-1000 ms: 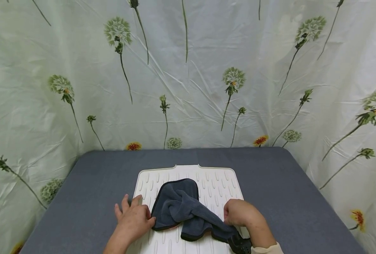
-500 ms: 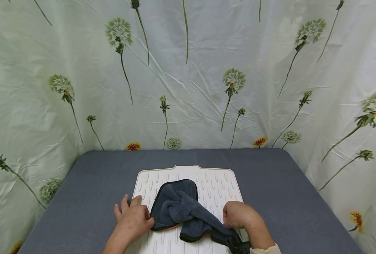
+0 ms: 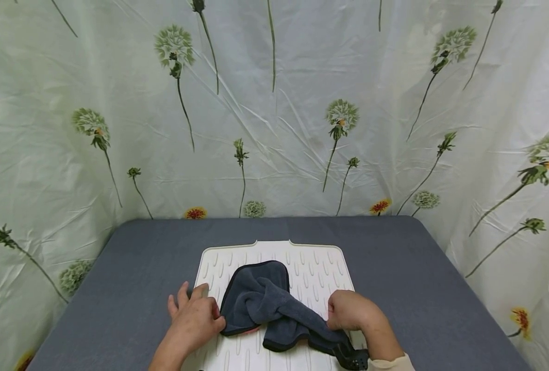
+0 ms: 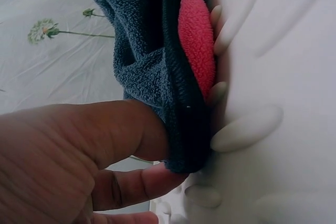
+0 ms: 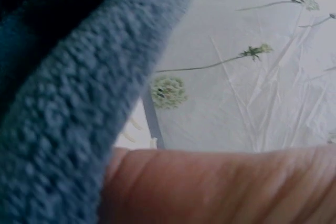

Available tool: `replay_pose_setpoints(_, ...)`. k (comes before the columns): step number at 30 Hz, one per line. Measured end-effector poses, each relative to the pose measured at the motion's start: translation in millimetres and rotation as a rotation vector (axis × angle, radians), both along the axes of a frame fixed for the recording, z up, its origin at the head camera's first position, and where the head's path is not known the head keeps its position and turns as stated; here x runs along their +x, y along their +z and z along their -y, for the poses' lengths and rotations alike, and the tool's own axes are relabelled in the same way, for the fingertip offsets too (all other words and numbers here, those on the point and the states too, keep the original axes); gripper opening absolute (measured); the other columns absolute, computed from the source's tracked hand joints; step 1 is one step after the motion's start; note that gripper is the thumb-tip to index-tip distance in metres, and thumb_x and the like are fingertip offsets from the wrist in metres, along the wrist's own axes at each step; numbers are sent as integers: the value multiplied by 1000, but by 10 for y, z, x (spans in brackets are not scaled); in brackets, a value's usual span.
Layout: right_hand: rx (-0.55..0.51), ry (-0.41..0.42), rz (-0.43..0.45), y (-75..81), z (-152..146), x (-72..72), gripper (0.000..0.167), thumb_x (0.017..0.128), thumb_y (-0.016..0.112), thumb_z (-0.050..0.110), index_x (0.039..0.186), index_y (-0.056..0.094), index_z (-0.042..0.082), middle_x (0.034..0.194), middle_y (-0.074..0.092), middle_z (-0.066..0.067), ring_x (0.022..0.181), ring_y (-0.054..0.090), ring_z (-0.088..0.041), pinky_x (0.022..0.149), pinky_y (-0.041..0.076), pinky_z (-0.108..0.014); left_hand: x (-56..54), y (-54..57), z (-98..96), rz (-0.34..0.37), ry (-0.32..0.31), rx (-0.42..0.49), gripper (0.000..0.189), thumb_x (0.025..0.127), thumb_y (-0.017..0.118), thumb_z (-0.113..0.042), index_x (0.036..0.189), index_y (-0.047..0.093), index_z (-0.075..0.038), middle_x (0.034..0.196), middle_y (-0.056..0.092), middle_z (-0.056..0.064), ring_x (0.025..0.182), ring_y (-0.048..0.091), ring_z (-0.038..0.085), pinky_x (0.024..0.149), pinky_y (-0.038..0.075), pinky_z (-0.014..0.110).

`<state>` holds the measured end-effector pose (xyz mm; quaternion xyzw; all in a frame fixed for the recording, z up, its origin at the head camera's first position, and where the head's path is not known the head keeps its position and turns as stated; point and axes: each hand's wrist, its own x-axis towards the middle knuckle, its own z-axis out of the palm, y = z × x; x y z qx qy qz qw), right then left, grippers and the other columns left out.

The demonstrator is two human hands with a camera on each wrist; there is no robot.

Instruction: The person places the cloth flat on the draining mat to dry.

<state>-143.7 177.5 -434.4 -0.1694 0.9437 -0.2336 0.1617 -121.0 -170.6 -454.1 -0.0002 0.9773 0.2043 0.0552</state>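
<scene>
Hardly anything has moved since the earlier frame: your hands keep their places at the cloth (image 3: 265, 304). It lies twisted on the white board (image 3: 322, 263), whose near edge is cut off. Your left hand (image 3: 193, 324) pinches the near left corner between thumb and forefinger, other fingers spread; the cloth hides part of that grip. Your right hand (image 3: 353, 312) curls tightly onto the other end, its fingertips hidden; your right wrist view gives only blurred fabric against a digit. Black gear (image 3: 350, 356) partly covers that end. Only a sliver of pink underside (image 4: 197, 40) shows.
</scene>
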Motion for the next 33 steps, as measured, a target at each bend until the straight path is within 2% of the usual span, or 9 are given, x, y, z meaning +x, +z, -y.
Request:
replay_pose_setpoints(12,-27,-80,-48,74,-137,-15,16,63,69,6,59,56,15,56,46,10,52,40,-9,48,28,-22,9,68,91,-31,24,24,20,71,77,-18,63,59,-22,148,51,27,146,16,63,110,6,84)
replay_pose_setpoints(17,-8,-101,-58,132,-190,-1,16,64,70,7,60,57,15,58,49,8,54,42,-10,50,31,-23,-3,97,131,-27,29,34,18,73,76,-19,66,60,-21,148,50,28,145,15,63,109,6,84)
replay_pose_setpoints(24,-4,-173,-7,219,-302,4,15,67,71,5,63,59,13,61,51,5,57,45,-13,52,33,-26,-21,114,206,-18,50,36,16,77,76,-21,70,61,-19,149,48,28,145,14,63,108,5,84)
replay_pose_setpoints(33,-23,-215,35,206,-418,-13,15,69,71,4,64,59,11,61,49,5,56,43,-13,53,32,-26,-18,125,298,-45,70,45,13,78,73,-21,71,61,-19,149,48,28,144,14,63,108,5,84)
